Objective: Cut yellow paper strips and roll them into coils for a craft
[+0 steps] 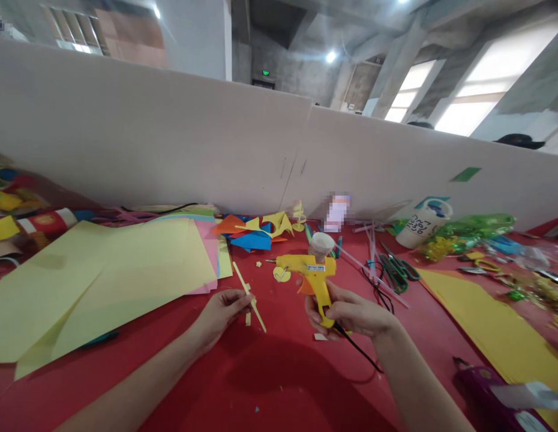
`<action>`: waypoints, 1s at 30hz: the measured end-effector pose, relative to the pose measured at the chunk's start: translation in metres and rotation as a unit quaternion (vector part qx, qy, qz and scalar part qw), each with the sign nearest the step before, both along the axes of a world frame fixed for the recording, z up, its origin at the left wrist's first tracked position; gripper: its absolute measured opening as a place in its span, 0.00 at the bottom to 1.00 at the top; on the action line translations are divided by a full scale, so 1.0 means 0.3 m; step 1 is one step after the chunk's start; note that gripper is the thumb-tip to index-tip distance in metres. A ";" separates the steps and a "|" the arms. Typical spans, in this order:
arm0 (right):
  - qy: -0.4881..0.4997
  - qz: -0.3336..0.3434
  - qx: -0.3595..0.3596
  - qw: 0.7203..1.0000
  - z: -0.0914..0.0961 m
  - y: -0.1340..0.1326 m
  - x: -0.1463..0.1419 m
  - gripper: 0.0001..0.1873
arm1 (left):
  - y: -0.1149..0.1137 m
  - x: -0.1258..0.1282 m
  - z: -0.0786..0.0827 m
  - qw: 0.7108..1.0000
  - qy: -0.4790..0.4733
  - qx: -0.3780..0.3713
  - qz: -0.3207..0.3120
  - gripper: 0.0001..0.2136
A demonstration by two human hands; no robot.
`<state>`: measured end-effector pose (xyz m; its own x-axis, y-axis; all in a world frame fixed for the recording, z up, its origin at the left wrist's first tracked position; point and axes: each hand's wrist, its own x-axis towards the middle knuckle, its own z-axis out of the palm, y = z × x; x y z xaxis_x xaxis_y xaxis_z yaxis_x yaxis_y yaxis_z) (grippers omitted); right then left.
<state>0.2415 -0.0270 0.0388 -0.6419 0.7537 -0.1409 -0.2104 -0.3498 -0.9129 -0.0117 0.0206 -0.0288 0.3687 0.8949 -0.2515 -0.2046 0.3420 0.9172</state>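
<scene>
Between the thumb and fingers of my left hand point(227, 309) is a thin pale-yellow paper strip point(260, 316), tilted, with small paper tabs along it. My right hand point(348, 309) wraps around the handle of a yellow glue gun point(306, 264). The gun's metal nozzle points left, toward the strip but apart from it. A black cord runs down from its handle. Behind the gun stands a white round cup-like thing point(321, 243), partly covered by it. Just under the nozzle lies a yellow paper disc point(281, 274) on the red table point(279, 372).
Large pale-yellow sheets point(139, 252) spread over the left side. Coloured paper scraps point(252, 240) lie at the back. To the right are green-handled scissors point(393, 273), clear glue sticks point(373, 252), a white cup point(423, 225), yellow sheets point(495, 324) and a purple device point(490, 390). A white partition point(171, 138) closes the back.
</scene>
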 end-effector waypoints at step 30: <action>0.061 0.073 0.076 0.993 0.062 -0.043 -0.034 0.14 | 0.008 0.005 -0.012 1.000 0.004 -0.015 -0.003 0.11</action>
<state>0.2311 -0.0400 0.0573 -0.7506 0.6586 0.0534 -0.2802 -0.2441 -0.9284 -0.0102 0.0229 -0.0323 0.3714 0.8846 -0.2820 -0.1953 0.3714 0.9077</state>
